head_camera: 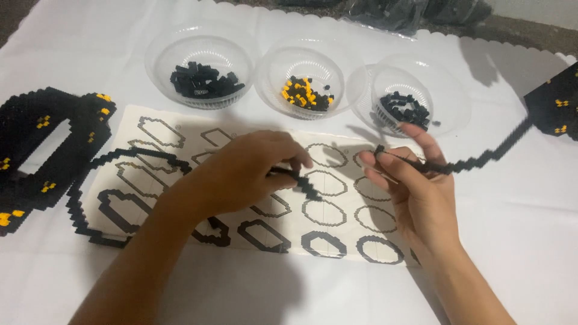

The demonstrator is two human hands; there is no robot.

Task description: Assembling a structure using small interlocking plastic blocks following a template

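My left hand [244, 171] is closed around a short black strip of small building blocks [304, 183], held over a white template sheet [337, 210] printed with dark outline shapes. My right hand [409, 186] pinches the near end of a long stepped black block chain [481, 159] that runs up and right to a black built piece with yellow dots [557, 105]. The two hands are close together above the sheet's middle.
Three clear plastic bowls stand behind the sheet: black blocks in the left bowl [201, 57], black and yellow in the middle bowl [301, 69], black in the right bowl [415, 84]. A large black block assembly with yellow dots [42, 153] lies at left on the white cloth.
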